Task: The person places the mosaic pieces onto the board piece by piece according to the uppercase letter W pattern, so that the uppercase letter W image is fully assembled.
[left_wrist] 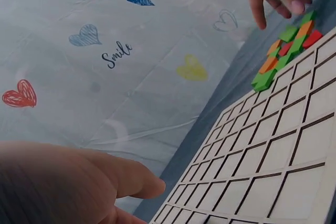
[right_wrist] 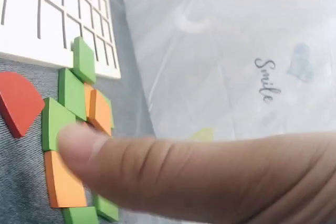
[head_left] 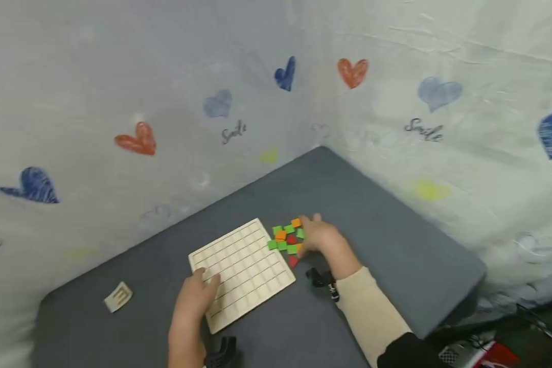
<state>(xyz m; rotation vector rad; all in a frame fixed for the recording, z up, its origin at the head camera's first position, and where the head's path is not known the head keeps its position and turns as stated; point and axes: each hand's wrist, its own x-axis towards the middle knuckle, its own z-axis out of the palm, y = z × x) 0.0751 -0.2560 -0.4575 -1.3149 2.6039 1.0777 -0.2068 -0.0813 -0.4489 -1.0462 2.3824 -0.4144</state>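
Observation:
A pale wooden board with a grid of square cells (head_left: 244,271) lies flat on a dark grey table. My left hand (head_left: 195,296) is at its left edge, thumb and fingertips over the border cells. Beside the board's right corner sits a loose cluster of small green blocks (head_left: 282,246), orange blocks (head_left: 280,235) and red pieces (head_left: 293,261). One red piece (right_wrist: 20,103) has a rounded edge. Spread over the cluster's right side is my right hand (head_left: 324,237). Its thumb (right_wrist: 152,177) overlaps a green block in the right wrist view; its other fingers are hidden there.
A small pale tile with a brown mark (head_left: 118,297) lies on the table (head_left: 152,301) to the left. Walls draped in white sheeting (head_left: 96,76) with printed hearts close off the back and right. Assorted items (head_left: 501,352) stand beyond the table's right edge.

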